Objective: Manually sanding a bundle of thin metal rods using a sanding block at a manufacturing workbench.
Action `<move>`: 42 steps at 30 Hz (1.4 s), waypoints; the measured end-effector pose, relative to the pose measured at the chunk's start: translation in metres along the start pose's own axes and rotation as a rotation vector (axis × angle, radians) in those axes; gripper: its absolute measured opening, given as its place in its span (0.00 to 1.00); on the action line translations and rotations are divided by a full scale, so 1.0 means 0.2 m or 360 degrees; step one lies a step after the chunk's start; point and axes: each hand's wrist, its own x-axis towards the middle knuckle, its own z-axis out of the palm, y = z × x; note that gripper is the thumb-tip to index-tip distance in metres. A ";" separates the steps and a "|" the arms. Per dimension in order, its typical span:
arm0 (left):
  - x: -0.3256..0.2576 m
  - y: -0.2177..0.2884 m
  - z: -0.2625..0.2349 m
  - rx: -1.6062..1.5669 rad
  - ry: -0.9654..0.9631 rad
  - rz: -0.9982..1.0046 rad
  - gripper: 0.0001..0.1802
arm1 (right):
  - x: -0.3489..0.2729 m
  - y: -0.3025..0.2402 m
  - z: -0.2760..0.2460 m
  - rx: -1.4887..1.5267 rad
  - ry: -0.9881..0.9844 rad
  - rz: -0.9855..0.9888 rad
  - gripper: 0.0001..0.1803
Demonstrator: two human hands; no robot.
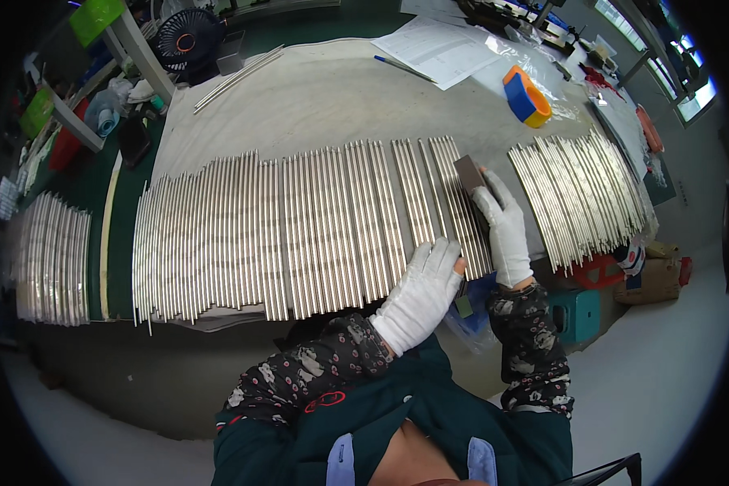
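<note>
Thin, shiny metal rods (332, 235) lie side by side in a wide row across the table, with a narrow gap before the group nearest my right hand. My left hand (419, 296), in a white glove with a bare thumb tip, rests flat over the near ends of these rods. In my right hand (506, 231), also gloved with bare fingertips, is a brown rectangular block (468, 173) that looks like a sanding block. The block is at the far ends of the right-hand rods (462, 206). Its underside is hidden.
A second bundle of rods (579, 198) lies to the right; wrapped rods (54, 259) are at far left. Farther back are a few loose rods (239, 78), paper sheets (437, 49), a pen (402, 68), a blue-and-orange tape dispenser (528, 97) and a fan (188, 40). A teal stool (577, 314) stands below.
</note>
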 end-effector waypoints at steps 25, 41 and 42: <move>-0.25 -0.12 -0.22 -0.0001 -0.0162 -0.0232 0.39 | 0.15 -0.01 -0.06 -0.2362 0.0263 -0.0719 0.30; -0.22 -0.10 -0.21 0.0038 -0.0011 -0.0270 0.21 | 0.23 -0.20 0.34 -0.1777 -0.0850 -0.1824 0.04; -0.22 -0.11 -0.20 0.0088 -0.0005 -0.0263 0.23 | 0.21 -0.21 0.32 -0.1798 -0.0856 -0.1816 0.04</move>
